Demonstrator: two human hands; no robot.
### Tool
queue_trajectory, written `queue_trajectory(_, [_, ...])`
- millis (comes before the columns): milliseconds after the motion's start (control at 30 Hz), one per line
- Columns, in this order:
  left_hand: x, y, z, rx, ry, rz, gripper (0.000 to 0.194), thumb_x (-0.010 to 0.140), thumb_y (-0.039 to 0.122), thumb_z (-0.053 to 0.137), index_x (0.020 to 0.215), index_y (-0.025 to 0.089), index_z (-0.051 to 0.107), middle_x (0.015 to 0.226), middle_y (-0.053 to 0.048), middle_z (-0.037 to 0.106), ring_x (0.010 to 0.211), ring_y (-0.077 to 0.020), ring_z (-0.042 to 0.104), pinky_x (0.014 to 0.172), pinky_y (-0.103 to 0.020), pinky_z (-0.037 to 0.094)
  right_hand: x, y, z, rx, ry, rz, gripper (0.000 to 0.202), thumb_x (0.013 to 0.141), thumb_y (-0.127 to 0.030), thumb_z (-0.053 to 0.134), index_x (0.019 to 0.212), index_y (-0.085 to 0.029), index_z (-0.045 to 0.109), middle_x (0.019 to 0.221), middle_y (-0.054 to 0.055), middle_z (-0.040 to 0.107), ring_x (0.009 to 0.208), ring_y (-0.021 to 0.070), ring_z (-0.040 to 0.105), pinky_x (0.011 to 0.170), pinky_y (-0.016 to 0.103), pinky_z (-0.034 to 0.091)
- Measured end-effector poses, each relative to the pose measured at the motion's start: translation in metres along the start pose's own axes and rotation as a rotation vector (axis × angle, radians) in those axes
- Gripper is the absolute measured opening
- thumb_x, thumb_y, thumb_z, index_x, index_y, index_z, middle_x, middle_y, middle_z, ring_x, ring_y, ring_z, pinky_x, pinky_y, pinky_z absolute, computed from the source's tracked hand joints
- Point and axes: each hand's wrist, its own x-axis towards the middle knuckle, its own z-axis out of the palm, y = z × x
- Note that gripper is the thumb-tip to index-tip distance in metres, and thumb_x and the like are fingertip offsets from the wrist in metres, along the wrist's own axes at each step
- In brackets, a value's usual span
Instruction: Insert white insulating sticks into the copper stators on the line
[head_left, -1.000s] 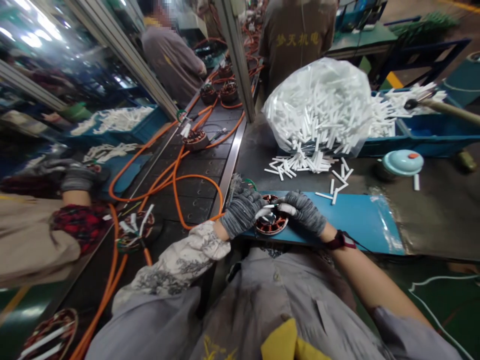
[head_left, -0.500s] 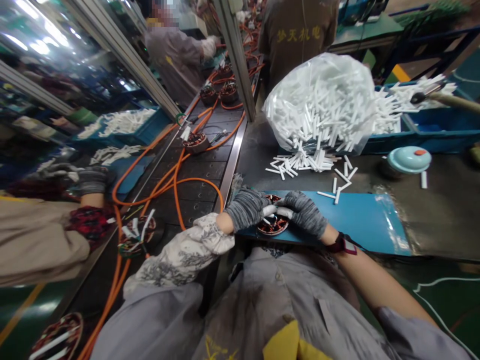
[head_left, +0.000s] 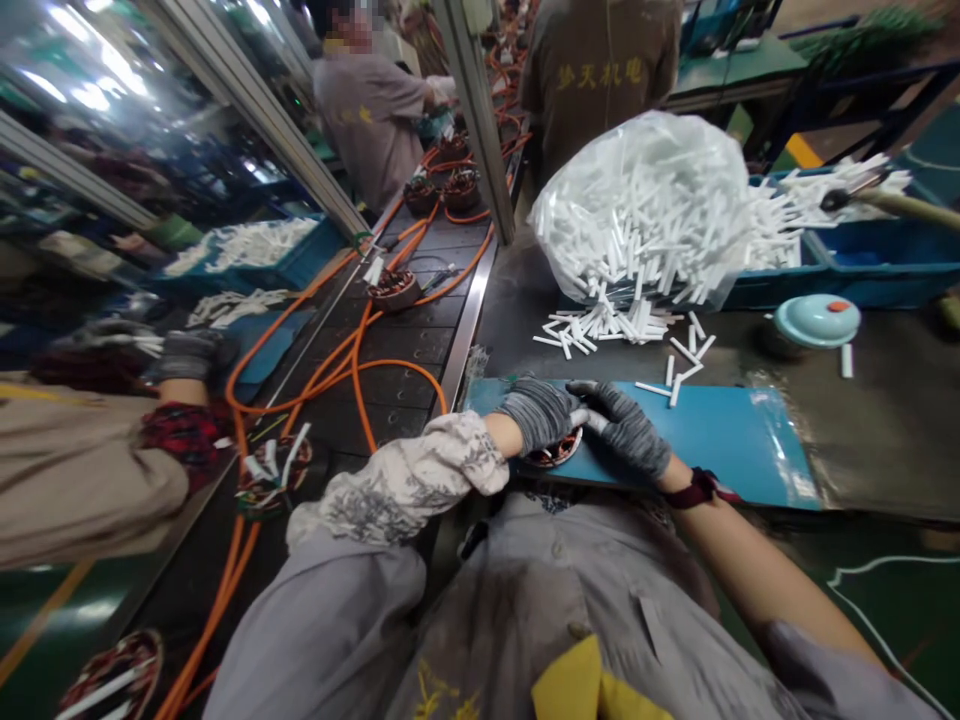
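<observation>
A round motor stator (head_left: 559,455) with copper windings lies on a blue board (head_left: 705,430), mostly covered by my hands. My left hand (head_left: 536,412), in a grey glove with pale fingertips, reaches over its upper left part with fingers closed. From the right, my right hand (head_left: 628,430), gloved alike, brings its closed fingertips against the left ones just above the stator's right rim. Whatever the fingertips pinch is too small and hidden to name. Loose white tubes (head_left: 679,370) lie on the bench and the board's far edge.
A clear plastic bag (head_left: 645,200) spills white tubes beyond the board. Blue bins (head_left: 892,260) and a light-blue lidded container (head_left: 817,320) stand at right. On the left, a conveyor (head_left: 420,335) carries stators (head_left: 394,288) and orange cables (head_left: 352,350). Co-workers stand at left and ahead.
Both hands have shifted slightly right, the left more so, now covering more of the stator. The white tube seen between my fingers is now hidden. The co-worker ahead has turned.
</observation>
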Motion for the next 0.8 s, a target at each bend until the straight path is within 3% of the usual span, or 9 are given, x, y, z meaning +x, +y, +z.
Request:
queue_trajectory(67, [-0.009, -0.008, 0.000, -0.027, 0.128, 0.003, 0.045, 0.098, 0.052, 0.056, 0.122, 0.018, 0.072, 0.114, -0.013, 0.076, 0.104, -0.0324, 0.072, 0.093, -0.047, 0.053, -0.009, -0.003, -0.005, -0.026, 0.060, 0.010, 0.039, 0.095, -0.043, 0.066, 0.130, -0.027, 0.065, 0.121, 0.008, 0.073, 0.106, 0.0254, 0.068, 0.100, 0.048, 0.054])
queue_trajectory(133, [-0.017, -0.024, 0.000, -0.101, 0.260, 0.061, 0.064, 0.086, 0.056, 0.072, 0.136, 0.018, 0.063, 0.126, -0.014, 0.072, 0.115, -0.0317, 0.068, 0.102, -0.045, 0.050, -0.022, -0.007, -0.011, -0.084, 0.144, 0.017, 0.036, 0.095, -0.042, 0.066, 0.128, -0.028, 0.066, 0.115, 0.007, 0.073, 0.100, 0.0242, 0.069, 0.095, 0.045, 0.057])
queue_trajectory(200, [-0.020, -0.041, 0.003, -0.187, 0.287, 0.063, 0.071, 0.083, 0.055, 0.076, 0.141, 0.019, 0.059, 0.129, -0.011, 0.071, 0.118, -0.0286, 0.067, 0.109, -0.043, 0.046, -0.033, -0.012, -0.014, -0.148, 0.182, -0.019, 0.028, 0.094, -0.040, 0.067, 0.120, -0.029, 0.070, 0.110, 0.006, 0.073, 0.098, 0.0243, 0.069, 0.093, 0.044, 0.057])
queue_trajectory(300, [-0.012, -0.052, 0.011, -0.226, 0.229, -0.149, 0.053, 0.093, 0.049, 0.068, 0.138, 0.022, 0.061, 0.110, -0.005, 0.078, 0.109, -0.0266, 0.071, 0.116, -0.053, 0.038, -0.039, -0.020, -0.004, -0.198, 0.094, -0.139, 0.021, 0.095, -0.039, 0.066, 0.112, -0.031, 0.075, 0.108, 0.006, 0.074, 0.098, 0.0256, 0.069, 0.091, 0.044, 0.057])
queue_trajectory(367, [-0.007, -0.051, 0.017, -0.195, 0.280, -0.241, 0.046, 0.096, 0.046, 0.065, 0.135, 0.023, 0.063, 0.102, -0.005, 0.079, 0.105, -0.0275, 0.072, 0.118, -0.060, 0.032, -0.035, -0.021, 0.008, -0.231, 0.048, -0.192, 0.026, 0.094, -0.040, 0.066, 0.118, -0.033, 0.073, 0.112, 0.007, 0.074, 0.100, 0.0268, 0.069, 0.092, 0.045, 0.057])
queue_trajectory(433, [-0.009, -0.049, 0.021, -0.196, 0.409, -0.161, 0.040, 0.096, 0.043, 0.065, 0.131, 0.023, 0.067, 0.105, -0.006, 0.078, 0.107, -0.0265, 0.071, 0.116, -0.057, 0.036, -0.029, -0.021, 0.021, -0.269, 0.072, -0.174, 0.033, 0.094, -0.041, 0.066, 0.126, -0.033, 0.070, 0.115, 0.007, 0.075, 0.103, 0.0283, 0.069, 0.093, 0.046, 0.057])
queue_trajectory(533, [-0.023, -0.052, 0.025, -0.239, 0.553, 0.159, 0.031, 0.095, 0.043, 0.067, 0.118, 0.024, 0.074, 0.123, -0.008, 0.072, 0.116, -0.0240, 0.066, 0.108, -0.045, 0.047, -0.023, -0.019, 0.031, -0.309, 0.087, -0.077, 0.035, 0.094, -0.043, 0.067, 0.127, -0.031, 0.070, 0.113, 0.008, 0.076, 0.103, 0.0300, 0.069, 0.093, 0.048, 0.056])
queue_trajectory(633, [-0.037, -0.058, 0.024, -0.162, 0.523, 0.287, 0.030, 0.095, 0.048, 0.065, 0.115, 0.028, 0.078, 0.137, -0.009, 0.066, 0.128, -0.0276, 0.059, 0.110, -0.047, 0.045, -0.017, -0.019, 0.033, -0.245, 0.051, -0.016, 0.031, 0.093, -0.046, 0.067, 0.119, -0.030, 0.073, 0.113, 0.008, 0.077, 0.104, 0.0306, 0.069, 0.096, 0.048, 0.054])
queue_trajectory(800, [-0.041, -0.049, 0.018, -0.002, 0.403, 0.232, 0.049, 0.090, 0.058, 0.069, 0.135, 0.041, 0.066, 0.157, -0.005, 0.051, 0.144, -0.0356, 0.045, 0.120, -0.064, 0.027, -0.007, -0.023, 0.023, 0.291, -0.019, 0.083, 0.027, 0.094, -0.046, 0.066, 0.113, -0.028, 0.071, 0.120, 0.004, 0.076, 0.109, 0.0253, 0.069, 0.102, 0.045, 0.053])
